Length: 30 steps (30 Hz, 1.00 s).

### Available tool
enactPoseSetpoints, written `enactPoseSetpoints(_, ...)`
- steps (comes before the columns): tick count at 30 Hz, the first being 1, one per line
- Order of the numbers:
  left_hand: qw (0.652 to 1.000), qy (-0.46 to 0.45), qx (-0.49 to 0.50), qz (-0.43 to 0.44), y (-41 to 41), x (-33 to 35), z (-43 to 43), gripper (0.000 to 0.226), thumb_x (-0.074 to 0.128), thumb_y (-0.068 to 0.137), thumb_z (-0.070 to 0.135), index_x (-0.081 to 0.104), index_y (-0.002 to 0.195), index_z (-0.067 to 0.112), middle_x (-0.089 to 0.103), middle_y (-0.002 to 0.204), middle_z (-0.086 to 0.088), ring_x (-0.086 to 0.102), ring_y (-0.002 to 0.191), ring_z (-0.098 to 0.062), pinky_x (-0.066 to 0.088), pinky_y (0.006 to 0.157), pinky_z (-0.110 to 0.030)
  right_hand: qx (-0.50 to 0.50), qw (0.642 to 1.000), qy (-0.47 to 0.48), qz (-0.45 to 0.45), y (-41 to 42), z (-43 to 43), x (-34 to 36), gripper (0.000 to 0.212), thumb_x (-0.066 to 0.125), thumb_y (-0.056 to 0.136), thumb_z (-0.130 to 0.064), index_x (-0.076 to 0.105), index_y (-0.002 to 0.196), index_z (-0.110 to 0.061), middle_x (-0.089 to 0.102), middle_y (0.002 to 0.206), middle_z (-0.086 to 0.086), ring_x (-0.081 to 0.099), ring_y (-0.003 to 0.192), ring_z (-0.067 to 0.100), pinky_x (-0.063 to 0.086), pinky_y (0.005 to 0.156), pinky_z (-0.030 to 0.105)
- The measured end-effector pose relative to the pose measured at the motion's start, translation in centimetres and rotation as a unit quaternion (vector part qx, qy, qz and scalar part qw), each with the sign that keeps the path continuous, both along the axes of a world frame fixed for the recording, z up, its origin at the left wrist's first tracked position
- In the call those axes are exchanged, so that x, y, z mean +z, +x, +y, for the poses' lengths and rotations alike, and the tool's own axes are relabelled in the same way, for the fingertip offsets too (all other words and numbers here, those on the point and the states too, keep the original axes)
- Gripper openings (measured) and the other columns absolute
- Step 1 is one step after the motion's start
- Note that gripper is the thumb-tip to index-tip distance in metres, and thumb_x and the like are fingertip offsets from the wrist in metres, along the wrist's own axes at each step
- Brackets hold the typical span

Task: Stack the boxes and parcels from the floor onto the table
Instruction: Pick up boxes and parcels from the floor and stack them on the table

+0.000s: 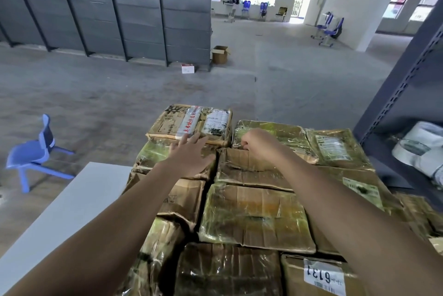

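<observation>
Parcels (254, 214) beneath left hand (189, 156), right hand (256, 144)

We see crumpled brown cardboard parcels (256, 216) under glossy, wrinkled clear tape, a smooth matt white tabletop (72, 199), a rough grey concrete floor (96, 94), a smooth blue plastic chair (33, 152) and a matt dark-grey metal shelf post (407, 84).

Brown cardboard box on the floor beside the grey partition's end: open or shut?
Open. The brown cardboard box has its top flaps raised and splayed; what is inside cannot be told.
</observation>
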State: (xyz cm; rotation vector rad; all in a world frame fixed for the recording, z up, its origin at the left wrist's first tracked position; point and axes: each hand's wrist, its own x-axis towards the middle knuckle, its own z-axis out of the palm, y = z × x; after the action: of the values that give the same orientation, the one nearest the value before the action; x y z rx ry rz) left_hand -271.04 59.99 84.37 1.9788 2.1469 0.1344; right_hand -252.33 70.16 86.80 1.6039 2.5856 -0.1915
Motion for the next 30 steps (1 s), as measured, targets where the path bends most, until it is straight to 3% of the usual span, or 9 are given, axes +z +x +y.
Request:
enactPoseSetpoints(3,1.0,0.01,0.0,0.008,-0.1,-0.3,0.1,0.068,0.03,0.094,0.061,0.01,0.152,0.032,-0.001,0.161,0.006,-0.006,0.148,-0.022,0.007,0.116,-0.056,0.05,0.997,0.056,0.031,0.7,-0.3,-1.1,0.019,0.059,0.092,-0.002,0.069,0.108,-0.008,0.068,0.114,0.009,0.066,0.099,0.021,0.049,0.086,0.028)
enactPoseSetpoints(10,1.0,0.006,-0.006,0.01,-0.3,-0.5,0.2,0.07,0.028,0.093,0.064,0.01,0.152,0.032,-0.001,0.162,0.006,-0.006,0.148,-0.022,0.007,0.117,-0.057,0.09,0.994,0.04,0.052,1.0,-0.3,-1.1,0.022,0.056,0.095,-0.003,0.068,0.113,-0.008,0.066,0.119,0.009,0.064,0.105,0.021,0.046,0.088,0.025)
enactPoseSetpoints(14,1.0,0.019,-0.011,-0.007,-0.3,0.1,-0.2,0.068,0.029,0.094,0.061,0.012,0.152,0.029,0.003,0.161,0.001,-0.002,0.148,-0.023,0.01,0.116,-0.057,0.064,0.996,0.006,0.064,1.0,-0.8,-0.3,0.025,0.045,0.1,-0.008,0.066,0.112,-0.009,0.064,0.121,0.008,0.061,0.106,0.023,0.049,0.094,0.035)
enactPoseSetpoints(20,0.999,0.041,-0.014,-0.022,0.0,1.2,-2.5,0.069,0.032,0.094,0.059,0.017,0.151,0.024,0.009,0.16,-0.005,0.002,0.148,-0.025,0.013,0.116,-0.057,0.021,0.997,0.052,0.044,0.4,-2.8,-0.3,0.027,0.04,0.101,-0.017,0.057,0.081,-0.01,0.06,0.084,0.003,0.061,0.077,0.022,0.046,0.066,0.031)
enactPoseSetpoints(27,0.997,0.052,-0.041,-0.026,-1.3,3.4,-6.2,0.068,0.035,0.094,0.059,0.02,0.151,0.026,0.009,0.16,-0.004,0.001,0.148,-0.025,0.013,0.117,-0.056,0.01,0.997,0.075,0.035,-1.2,-7.2,1.1,0.019,0.04,0.1,-0.015,0.053,0.086,-0.009,0.052,0.09,0.006,0.056,0.077,0.022,0.048,0.068,0.034)
enactPoseSetpoints(30,0.996,0.057,-0.044,-0.046,-2.5,4.1,-8.0,0.068,0.035,0.094,0.06,0.021,0.151,0.025,0.012,0.16,-0.005,0.004,0.147,-0.026,0.014,0.117,-0.055,0.009,0.995,0.082,0.048,-2.3,-9.5,1.4,0.026,0.04,0.101,-0.018,0.05,0.078,-0.012,0.054,0.083,0.003,0.055,0.067,0.016,0.046,0.059,0.029)
